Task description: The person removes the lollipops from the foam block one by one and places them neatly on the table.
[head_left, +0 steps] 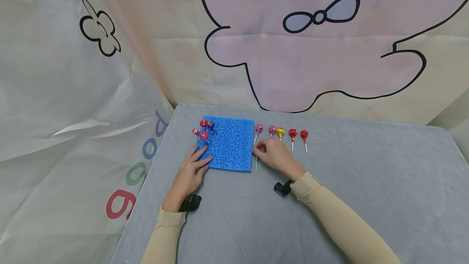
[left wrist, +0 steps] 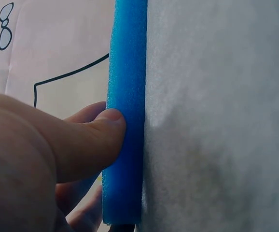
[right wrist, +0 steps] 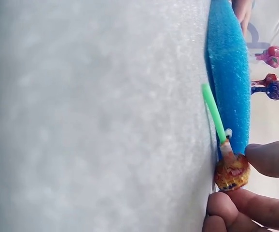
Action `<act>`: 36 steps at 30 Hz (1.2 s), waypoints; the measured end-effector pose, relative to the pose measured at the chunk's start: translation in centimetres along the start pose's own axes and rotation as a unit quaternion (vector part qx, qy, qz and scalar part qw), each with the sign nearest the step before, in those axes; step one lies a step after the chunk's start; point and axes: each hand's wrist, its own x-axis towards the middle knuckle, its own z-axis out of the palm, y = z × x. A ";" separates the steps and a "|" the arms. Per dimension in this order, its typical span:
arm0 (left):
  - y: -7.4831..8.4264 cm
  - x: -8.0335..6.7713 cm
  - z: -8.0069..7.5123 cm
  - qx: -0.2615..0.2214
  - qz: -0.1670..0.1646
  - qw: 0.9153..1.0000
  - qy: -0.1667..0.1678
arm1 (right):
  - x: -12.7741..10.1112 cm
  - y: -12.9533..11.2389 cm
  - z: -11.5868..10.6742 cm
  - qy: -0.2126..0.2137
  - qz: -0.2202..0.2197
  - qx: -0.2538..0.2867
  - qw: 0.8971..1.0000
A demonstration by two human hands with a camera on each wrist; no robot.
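Observation:
My left hand [head_left: 186,176] rests on the near left corner of a blue foam block [head_left: 232,146], fingers spread over its top. In the left wrist view, the thumb [left wrist: 111,133] presses on the block's side face. Beside the block's right edge, my right hand [head_left: 276,156] pinches a lollipop [right wrist: 232,173] by its orange-gold wrapped head, between thumb and fingers. Its green stick [right wrist: 213,112] points toward the person, close over the table. Several lollipops in red, pink and blue wrappers [head_left: 203,135] stand in the block's left part, sticks down in the foam.
Right of the block, a loose row lies on the grey table [head_left: 366,182]: a pink-purple lollipop [head_left: 259,128], another pink one [head_left: 272,129], a yellow one [head_left: 280,131] and two red ones [head_left: 292,133]. A printed curtain [head_left: 329,64] hangs behind the table's far edge.

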 end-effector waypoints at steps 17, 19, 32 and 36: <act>0.3 -0.1 -0.2 -0.003 -0.008 1.000 -0.005 | -0.9 -1.1 -1.5 0.079 -0.008 0.029 0.996; 0.3 -0.1 -0.2 -0.003 -0.008 1.000 -0.006 | -0.9 -1.3 -1.9 0.095 -0.014 0.027 0.995; 0.2 -0.1 -0.1 -0.001 -0.013 1.000 -0.007 | -0.4 -2.4 -4.7 0.177 -0.078 0.025 0.981; 0.2 0.0 0.0 0.000 -0.014 1.000 -0.009 | -0.1 -2.6 -5.2 0.190 -0.094 0.014 0.977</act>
